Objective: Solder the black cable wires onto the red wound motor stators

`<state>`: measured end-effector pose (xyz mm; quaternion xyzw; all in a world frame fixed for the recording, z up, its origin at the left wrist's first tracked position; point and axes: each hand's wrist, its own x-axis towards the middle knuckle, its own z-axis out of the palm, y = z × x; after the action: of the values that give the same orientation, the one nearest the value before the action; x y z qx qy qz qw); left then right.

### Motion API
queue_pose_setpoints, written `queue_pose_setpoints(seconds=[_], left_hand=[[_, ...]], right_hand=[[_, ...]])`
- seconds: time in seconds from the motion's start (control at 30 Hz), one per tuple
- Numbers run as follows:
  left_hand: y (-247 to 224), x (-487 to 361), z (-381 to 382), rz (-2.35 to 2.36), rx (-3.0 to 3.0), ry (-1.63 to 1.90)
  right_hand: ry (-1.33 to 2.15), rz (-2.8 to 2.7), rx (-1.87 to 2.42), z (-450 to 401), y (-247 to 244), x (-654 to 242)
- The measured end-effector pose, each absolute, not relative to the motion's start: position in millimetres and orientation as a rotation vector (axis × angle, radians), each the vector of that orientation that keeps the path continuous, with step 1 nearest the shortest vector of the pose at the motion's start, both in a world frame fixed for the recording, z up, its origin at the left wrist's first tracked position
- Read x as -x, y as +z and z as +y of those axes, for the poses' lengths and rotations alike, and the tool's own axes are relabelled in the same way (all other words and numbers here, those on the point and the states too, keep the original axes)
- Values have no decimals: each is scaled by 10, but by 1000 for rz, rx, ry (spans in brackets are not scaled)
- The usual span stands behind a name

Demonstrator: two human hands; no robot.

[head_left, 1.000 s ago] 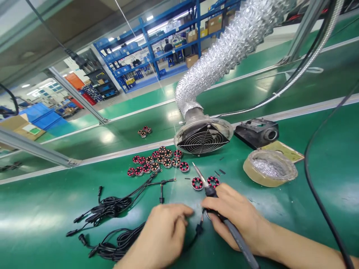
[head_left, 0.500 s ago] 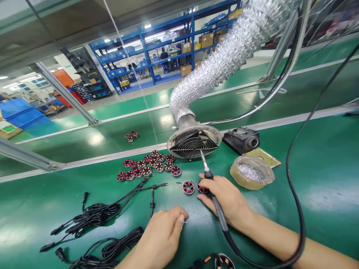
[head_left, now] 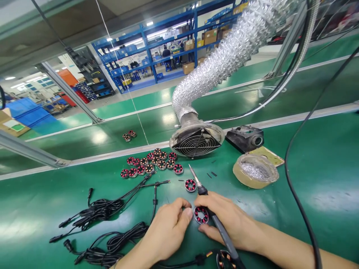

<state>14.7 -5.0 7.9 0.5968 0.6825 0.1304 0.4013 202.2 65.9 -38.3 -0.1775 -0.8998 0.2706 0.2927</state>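
My right hand (head_left: 228, 215) is closed around a soldering iron (head_left: 221, 228) with a dark handle. Its metal tip points up and away from me, toward the fan. Between that hand's thumb and fingers sits a small round motor stator (head_left: 201, 215) with red windings. My left hand (head_left: 171, 228) is pinched just left of this stator; the thin solder wire seen at its fingertips earlier is mostly hidden now. Beyond the hands lies another red-wound stator (head_left: 190, 185). At the bottom edge, a copper-wound stator (head_left: 224, 259) lies near a cable end (head_left: 200, 259) with coloured wires.
Several stators (head_left: 155, 160) cluster at the back of the green bench. Coiled black cables (head_left: 101, 213) lie on the left. A fume extractor fan (head_left: 198, 145) hangs ahead on a foil duct (head_left: 215, 71). To the right are an iron stand (head_left: 246, 139) and a round tub (head_left: 255, 181).
My right hand has drawn the stator toward me, bringing the iron's tip back from the fan. My left hand has risen slightly and come close to the stator.
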Motion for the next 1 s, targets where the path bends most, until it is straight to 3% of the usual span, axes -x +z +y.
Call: queue_pose_setpoints(seconds=[0.17, 0.4, 0.7, 1.0], left_hand=[[33, -192, 1, 1754, -1559, 309], [-168, -24, 110, 1541, -1128, 643], [-33, -106, 21, 1596, -1282, 382], [-69, -133, 99, 1451, -910, 718]], right_hand=[[763, -2358, 394, 629, -414, -1985], [796, -2292, 389, 650, -451, -2002], [768, -2204, 379, 643, -441, -2012], [738, -2251, 388, 646, -475, -1984]])
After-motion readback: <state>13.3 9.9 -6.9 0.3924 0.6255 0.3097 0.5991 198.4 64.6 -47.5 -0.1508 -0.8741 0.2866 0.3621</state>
